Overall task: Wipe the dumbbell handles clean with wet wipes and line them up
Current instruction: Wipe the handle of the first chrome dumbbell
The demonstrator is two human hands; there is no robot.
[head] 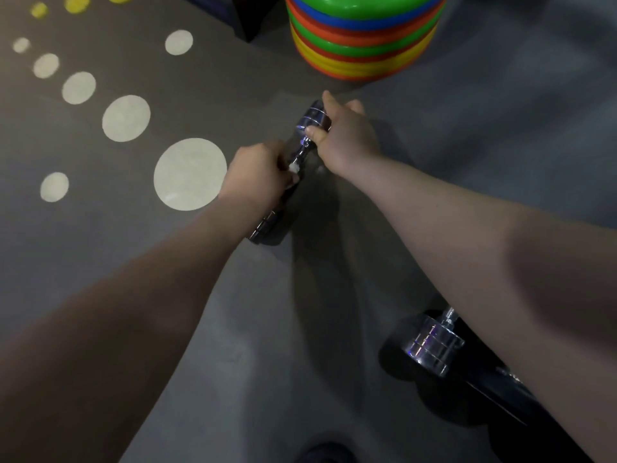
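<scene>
Grey floor (233, 329): dumbbell (302, 152) points far-right.

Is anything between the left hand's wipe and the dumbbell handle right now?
Nothing visible: the left hand presses the wipe on the dumbbell handle, while the right hand grips its far end.

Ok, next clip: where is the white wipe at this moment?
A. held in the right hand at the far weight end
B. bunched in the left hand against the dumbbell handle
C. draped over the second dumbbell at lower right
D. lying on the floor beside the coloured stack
B: the white wipe pokes out of the left hand, which is closed around the chrome dumbbell handle, while the right hand grips the far weight end bare.
</scene>
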